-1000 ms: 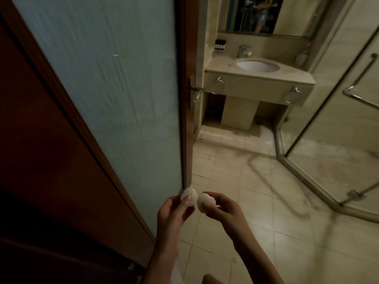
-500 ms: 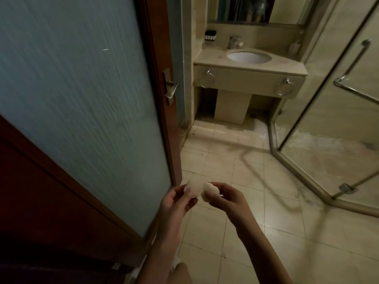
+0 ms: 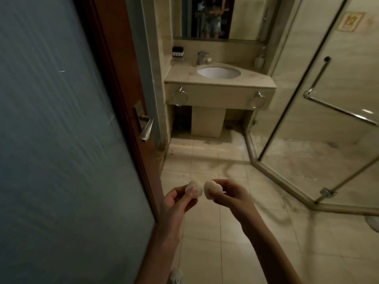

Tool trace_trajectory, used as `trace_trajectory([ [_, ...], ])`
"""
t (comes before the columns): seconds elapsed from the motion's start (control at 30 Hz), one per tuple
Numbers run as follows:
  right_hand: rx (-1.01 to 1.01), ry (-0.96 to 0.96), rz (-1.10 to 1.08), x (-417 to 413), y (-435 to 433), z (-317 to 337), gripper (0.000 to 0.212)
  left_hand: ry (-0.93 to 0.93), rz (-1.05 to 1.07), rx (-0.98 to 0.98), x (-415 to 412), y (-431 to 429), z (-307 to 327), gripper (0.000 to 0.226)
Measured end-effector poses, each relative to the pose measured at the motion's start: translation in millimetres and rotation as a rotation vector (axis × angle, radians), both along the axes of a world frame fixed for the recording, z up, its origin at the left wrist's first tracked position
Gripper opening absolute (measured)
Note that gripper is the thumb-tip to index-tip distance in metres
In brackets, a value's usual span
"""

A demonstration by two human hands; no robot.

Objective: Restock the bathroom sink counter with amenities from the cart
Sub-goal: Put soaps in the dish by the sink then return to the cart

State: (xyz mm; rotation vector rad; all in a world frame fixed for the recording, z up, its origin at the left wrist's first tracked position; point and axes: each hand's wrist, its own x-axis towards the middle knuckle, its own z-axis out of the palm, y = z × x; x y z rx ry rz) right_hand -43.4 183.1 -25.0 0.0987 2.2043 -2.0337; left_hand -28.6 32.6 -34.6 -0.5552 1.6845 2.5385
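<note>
My left hand pinches a small round white soap between thumb and fingers. My right hand pinches a second small white soap of the same kind. Both soaps are held side by side, almost touching, over the tiled floor. The beige sink counter with its white basin stands ahead against the far wall, well beyond my hands.
A frosted-glass door with a wooden frame and metal handle stands open on my left. A glass shower enclosure fills the right. Small dark bottles, a tap and a mirror are at the counter's back.
The view has advanced through the doorway and the counter looks nearer. My hands keep the two soaps; these were touching half a second ago and now sit slightly apart.
</note>
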Motion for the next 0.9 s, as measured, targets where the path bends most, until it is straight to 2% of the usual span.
trace_trajectory([
  [0.17,0.000,0.026,-0.061,-48.8,-25.7,-6.9,0.019,0.025,-0.034,-0.026,-60.7,-16.7,-6.8,0.035],
  [0.4,0.017,-0.071,-0.077,-91.8,-30.7,-23.5,0.027,-0.046,-0.069,-0.026,-108.1,-22.8,-26.9,0.031],
  [0.5,-0.005,-0.072,-0.085,-121.7,-26.8,-27.9,0.023,-0.044,-0.053,-0.030,-139.3,-17.8,-32.0,0.031],
  [0.6,-0.023,-0.078,-0.096,-153.0,-17.5,-34.9,0.021,-0.055,-0.055,-0.044,-174.3,-7.8,-36.5,0.019],
  [0.7,-0.019,-0.077,-0.083,-194.6,-2.3,-41.3,0.020,-0.058,-0.041,-0.063,-215.6,4.9,-40.7,0.013],
  [0.9,-0.004,-0.026,-0.029,-327.9,33.3,-38.4,0.018,0.003,0.011,-0.128,-335.0,36.8,-32.5,0.013],
])
